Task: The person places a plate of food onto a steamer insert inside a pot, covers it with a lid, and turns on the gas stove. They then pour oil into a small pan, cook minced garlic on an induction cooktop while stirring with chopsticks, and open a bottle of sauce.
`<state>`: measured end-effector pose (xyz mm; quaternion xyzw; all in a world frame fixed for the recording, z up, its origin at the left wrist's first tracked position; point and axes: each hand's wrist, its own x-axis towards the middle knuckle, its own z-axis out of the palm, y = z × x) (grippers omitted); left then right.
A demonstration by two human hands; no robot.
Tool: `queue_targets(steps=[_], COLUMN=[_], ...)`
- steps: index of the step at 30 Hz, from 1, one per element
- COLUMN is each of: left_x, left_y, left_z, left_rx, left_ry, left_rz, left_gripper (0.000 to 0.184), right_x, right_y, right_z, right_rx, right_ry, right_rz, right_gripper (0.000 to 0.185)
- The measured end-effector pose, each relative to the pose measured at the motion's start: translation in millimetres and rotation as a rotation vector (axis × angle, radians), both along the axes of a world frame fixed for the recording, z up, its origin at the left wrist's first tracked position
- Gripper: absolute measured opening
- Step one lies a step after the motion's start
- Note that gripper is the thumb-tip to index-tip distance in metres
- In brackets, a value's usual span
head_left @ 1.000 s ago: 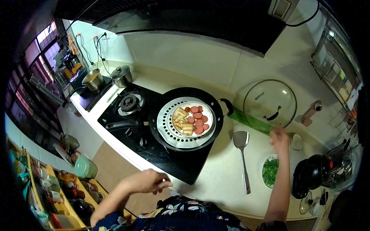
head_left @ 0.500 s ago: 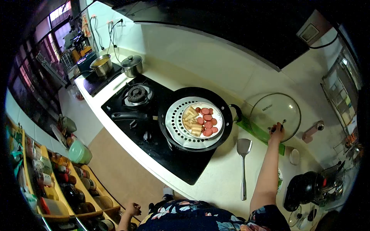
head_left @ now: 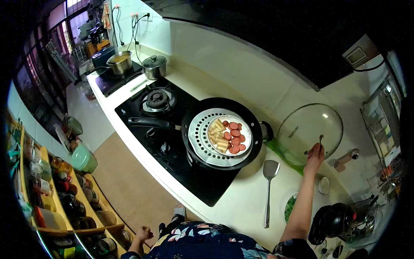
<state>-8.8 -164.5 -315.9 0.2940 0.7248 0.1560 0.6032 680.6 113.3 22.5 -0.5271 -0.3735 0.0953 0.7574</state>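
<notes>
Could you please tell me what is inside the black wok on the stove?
Inside the wok sits a perforated tray, bearing a plate of round reddish slices and pale pieces. Anything beneath the tray is covered, so I cannot see it.

Clear, glossy glass on the right: that was my lid (head_left: 297, 125), a bright glint sitting on its smooth face! Over to the left came the pan (head_left: 259, 149), dark and mostly matt, its long handle (head_left: 151, 123) plastic-looking. Inside, I had a pale, perforated rack (head_left: 199, 151), metallic by its sheen, and a shiny white plate (head_left: 247, 133). Nearer, the spatula (head_left: 271, 168) gleamed, metal throughout! The black stovetop (head_left: 207, 185) looked slick, the pale counter (head_left: 243, 216) smooth; far left, a pot (head_left: 154, 71) of polished metal; nearest, my soft cloth shirt (head_left: 194, 244).
</notes>
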Motion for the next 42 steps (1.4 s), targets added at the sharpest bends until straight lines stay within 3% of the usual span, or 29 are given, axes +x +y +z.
queue_targets(steps=[4, 9, 11, 18, 22, 23, 24, 27, 29, 31, 36, 39, 42], left_x=[5.9, 11.1, 9.0, -10.8, -30.4, -36.7, -46.0, -58.5, -73.0, -76.1, -63.9, -50.7, -54.8], left_y=[29.6, 60.2, 66.7, 41.2, 18.8, 11.3, -4.4, -16.1, -18.0, -7.2, 35.4, 77.1, 95.9], left_z=[-32.7, -24.4, -9.5, -36.0, -52.9, -56.9, -93.2, -75.4, -96.8, -94.2, -69.2, -25.4, -55.3], left_rx=[0.052, 0.074, 0.108, 0.039, 0.007, 0.0, -0.051, -0.02, -0.027, -0.025, -0.067, 0.014, 0.046], left_ry=[-0.117, -0.116, -0.072, -0.127, -0.055, -0.019, -0.119, -0.164, -0.126, -0.098, -0.133, -0.027, -0.197], left_rz=[0.226, 0.135, 0.01, 0.204, 0.282, 0.283, 0.396, 0.454, 0.246, 0.176, 0.427, 0.304, 0.356], left_gripper=[0.032, 0.031, 0.03, 0.023, 0.018, 0.016, 0.011, 0.01, 0.013, 0.015, 0.021, 0.023, 0.024], right_x=[-41.3, -110.9, -152.0, -253.5, -278.6, -282.6, -283.5, -279.8, -282.0, -279.2, -273.5, -272.6, -272.7], right_y=[-10.7, 33.7, 60.3, 133.4, 158.0, 161.5, 165.2, 166.6, 159.2, 157.7, 149.7, 151.3, 147.1], right_z=[48.4, 92.2, 99.4, 82.8, 61.1, 60.4, 58.8, 57.4, 67.7, 65.6, 61.1, 61.6, 60.2], right_rx=[-0.265, -0.422, -0.299, -0.577, -0.699, -0.755, -0.813, -0.875, -0.956, -0.988, -0.999, -0.991, -0.956], right_ry=[-0.303, -0.692, -0.894, -1.129, -1.254, -1.267, -1.277, -1.258, -1.261, -1.218, -1.183, -1.169, -1.115], right_rz=[0.088, 0.159, 0.171, 0.514, 0.558, 0.578, 0.598, 0.642, 0.663, 0.662, 0.637, 0.671, 0.718], right_gripper=[0.023, 0.024, 0.027, 0.036, 0.039, 0.04, 0.043, 0.045, 0.046, 0.046, 0.045, 0.044, 0.042])
